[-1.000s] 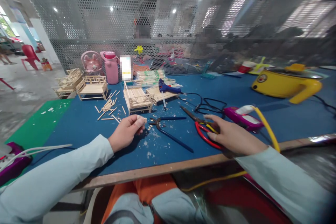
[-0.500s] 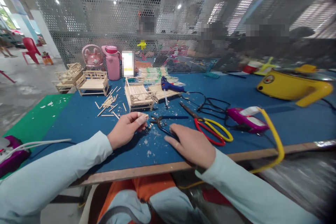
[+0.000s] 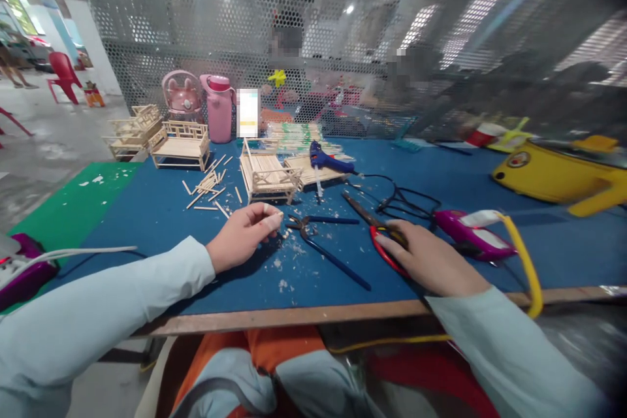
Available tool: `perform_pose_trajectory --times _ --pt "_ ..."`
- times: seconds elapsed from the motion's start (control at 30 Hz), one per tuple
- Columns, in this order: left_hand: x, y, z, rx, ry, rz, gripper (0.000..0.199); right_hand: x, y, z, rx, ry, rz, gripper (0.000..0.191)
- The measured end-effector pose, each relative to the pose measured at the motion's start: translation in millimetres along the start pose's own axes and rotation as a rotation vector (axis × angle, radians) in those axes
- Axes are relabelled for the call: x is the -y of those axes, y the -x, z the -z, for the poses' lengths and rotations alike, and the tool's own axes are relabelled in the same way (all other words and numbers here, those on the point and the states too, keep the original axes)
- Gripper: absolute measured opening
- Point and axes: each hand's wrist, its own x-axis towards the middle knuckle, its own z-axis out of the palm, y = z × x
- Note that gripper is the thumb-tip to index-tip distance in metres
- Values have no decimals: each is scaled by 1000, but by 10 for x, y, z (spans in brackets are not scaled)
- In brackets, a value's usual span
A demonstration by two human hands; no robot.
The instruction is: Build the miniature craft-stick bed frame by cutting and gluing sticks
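Note:
My left hand (image 3: 246,235) is closed in a pinch over the table, with a tiny pale bit of wooden stick (image 3: 279,215) at its fingertips. My right hand (image 3: 428,256) lies over the red and yellow handles of the scissors (image 3: 365,212), fingers curled round them; the blades point away to the left. Between both hands rest dark blue-handled pliers (image 3: 327,251), their jaws near my left fingertips. Just beyond stands a small bamboo bench model (image 3: 268,179). To its left is a loose scatter of short sticks (image 3: 208,184).
A blue glue gun (image 3: 329,160) rests on a slatted panel, its cord trailing right to a purple power strip (image 3: 473,235). Finished small benches (image 3: 180,144), a pink bottle (image 3: 219,111) and a yellow bag (image 3: 548,173) stand farther back. A perforated metal screen (image 3: 196,19) rises behind.
My right hand has let go of the pliers and moved right onto the scissors' handles. The pliers lie on the table. My left hand keeps its pinch.

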Motion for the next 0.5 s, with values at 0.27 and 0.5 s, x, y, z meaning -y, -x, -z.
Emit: perform_pose_trajectory --times 0.27,0.5 --pt "-2 46 -18 10 -126 -184 18 -277 222 36 54 -504 -156 41" --pt "-28 77 -79 -80 -202 -261 18 422 337 201 -143 -867 59 35"
